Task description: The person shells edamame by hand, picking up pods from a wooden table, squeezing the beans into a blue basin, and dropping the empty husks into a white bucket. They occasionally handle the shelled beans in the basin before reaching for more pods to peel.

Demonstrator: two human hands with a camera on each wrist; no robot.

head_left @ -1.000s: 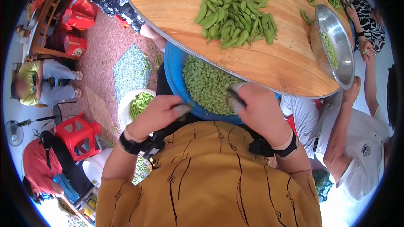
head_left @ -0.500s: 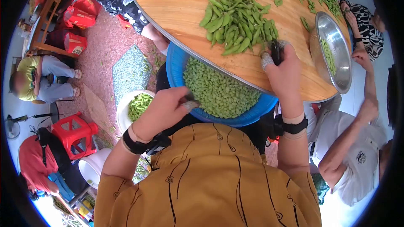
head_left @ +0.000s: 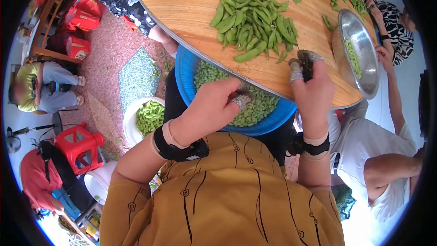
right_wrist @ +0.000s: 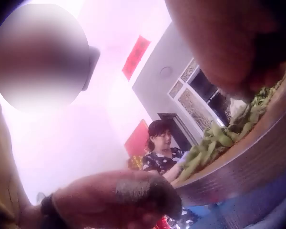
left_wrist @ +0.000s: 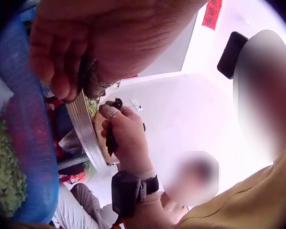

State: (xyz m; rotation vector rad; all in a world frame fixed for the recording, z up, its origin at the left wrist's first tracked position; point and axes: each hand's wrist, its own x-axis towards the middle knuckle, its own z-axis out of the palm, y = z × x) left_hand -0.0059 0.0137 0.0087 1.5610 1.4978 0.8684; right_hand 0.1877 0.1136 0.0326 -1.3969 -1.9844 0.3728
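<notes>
My left hand [head_left: 237, 99] hovers over a blue basin [head_left: 185, 78] of shelled green beans [head_left: 255, 107], its fingers curled, one tip taped; I see nothing in its grip. In the left wrist view the left hand [left_wrist: 74, 62] sits close to the table's metal rim [left_wrist: 86, 136]. My right hand [head_left: 302, 63] rests on the round wooden table [head_left: 191, 13] and grips a small dark tool [head_left: 307, 65] beside a pile of green pods [head_left: 252, 20]. The left wrist view also shows the right hand [left_wrist: 126, 136] curled round the dark tool [left_wrist: 110, 139].
A steel bowl [head_left: 362, 70] with some beans sits at the table's right edge. A white bowl of pods [head_left: 148, 116] and a red stool [head_left: 75, 146] stand on the floor at left. Other people sit around the table and at right.
My left hand has moved right, from beside the basin to over the beans. My right hand went from the basin up to the pods, then drew back slightly to the table edge.
</notes>
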